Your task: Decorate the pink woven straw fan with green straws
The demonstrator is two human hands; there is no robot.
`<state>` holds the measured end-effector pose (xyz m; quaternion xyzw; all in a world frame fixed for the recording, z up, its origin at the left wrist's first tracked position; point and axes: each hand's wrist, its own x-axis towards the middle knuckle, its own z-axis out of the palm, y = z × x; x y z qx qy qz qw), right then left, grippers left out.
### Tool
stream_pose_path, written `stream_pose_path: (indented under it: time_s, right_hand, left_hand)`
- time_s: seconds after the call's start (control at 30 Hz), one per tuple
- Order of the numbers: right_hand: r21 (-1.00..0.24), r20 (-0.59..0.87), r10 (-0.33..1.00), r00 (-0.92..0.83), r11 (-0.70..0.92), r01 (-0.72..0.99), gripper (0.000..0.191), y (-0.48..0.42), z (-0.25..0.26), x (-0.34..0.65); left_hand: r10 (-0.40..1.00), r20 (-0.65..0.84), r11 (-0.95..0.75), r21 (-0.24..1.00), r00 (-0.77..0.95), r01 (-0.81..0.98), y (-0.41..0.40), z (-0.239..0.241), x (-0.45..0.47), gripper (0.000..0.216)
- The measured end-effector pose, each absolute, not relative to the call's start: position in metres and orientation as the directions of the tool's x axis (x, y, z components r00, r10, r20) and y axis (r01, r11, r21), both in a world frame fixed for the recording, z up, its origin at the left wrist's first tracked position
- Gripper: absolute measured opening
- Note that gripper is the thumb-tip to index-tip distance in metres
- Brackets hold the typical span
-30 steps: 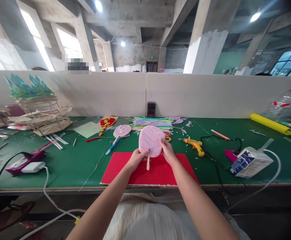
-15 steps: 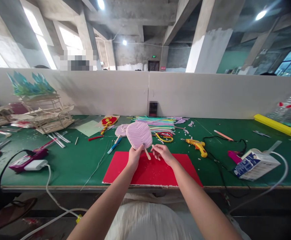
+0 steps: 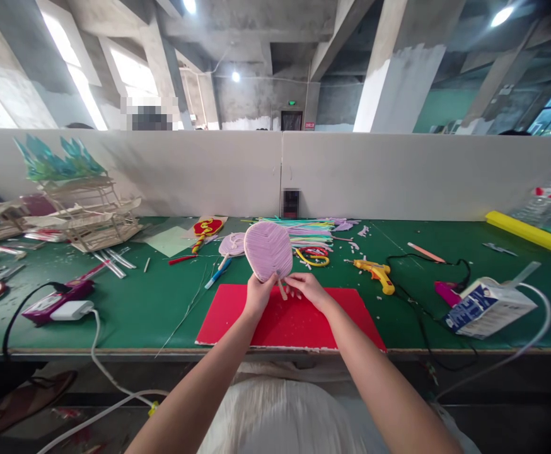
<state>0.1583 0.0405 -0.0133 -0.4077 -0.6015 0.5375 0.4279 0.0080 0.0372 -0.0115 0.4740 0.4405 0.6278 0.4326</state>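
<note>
A lilac, leaf-shaped hand fan (image 3: 268,250) with a pale rim and a short handle is held up over a red board (image 3: 237,315). My left hand (image 3: 260,295) grips it at the base, thumb on the front near the handle. The fingers of my right hand (image 3: 307,289) are bent and pinch at the fan's lower right edge, beside the handle. Behind the fan, a second lilac fan (image 3: 232,244) lies on the green table. Lilac, green and yellow fuzzy craft stems (image 3: 311,233) are piled behind it, partly hidden by the fan.
A yellow glue gun (image 3: 374,274) lies to the right, its cord trailing toward a milk carton (image 3: 488,306). A red-and-yellow fan (image 3: 207,230) and a blue pen (image 3: 217,273) are left of centre. Farther left stand a purple power strip (image 3: 60,301) and a wooden-stick model (image 3: 86,214).
The fan has shifted slightly right and tilted a little more upright in my left hand. My right fingers have come closer in at its base. The view has shifted slightly.
</note>
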Motion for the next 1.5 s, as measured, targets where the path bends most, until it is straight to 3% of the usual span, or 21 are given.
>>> stream_pose_path:
  time_s: [0.33, 0.87, 1.13, 1.3, 1.5]
  right_hand:
    - [-0.998, 0.058, 0.972, -0.228, 0.057, -0.012, 0.015, 0.042, -0.011, 0.156]
    - [-0.99, 0.13, 0.964, -0.232, 0.14, 0.025, 0.014, 0.039, -0.012, 0.152]
    - [-0.979, 0.182, 0.965, -0.188, 0.196, 0.057, 0.014, 0.039, -0.014, 0.153]
    - [-0.979, 0.186, 0.971, -0.153, 0.197, 0.059, 0.018, 0.043, -0.016, 0.155]
    - [-0.967, 0.255, 0.961, 0.102, 0.254, 0.028, 0.03, 0.055, -0.026, 0.163]
  left_hand:
    - [0.948, 0.26, -0.265, 0.964, -0.184, -0.001, 0.037, -0.015, 0.01, 0.028]
    - [0.958, 0.195, -0.224, 0.966, -0.209, -0.126, 0.042, -0.022, 0.007, 0.036]
    - [0.97, 0.084, -0.149, 0.947, -0.229, -0.285, 0.044, -0.022, 0.007, 0.042]
    - [0.987, 0.044, -0.108, 0.895, -0.156, -0.432, 0.043, -0.021, 0.007, 0.047]
    - [0.997, -0.014, -0.029, 0.834, -0.074, -0.551, 0.042, -0.015, 0.008, 0.051]
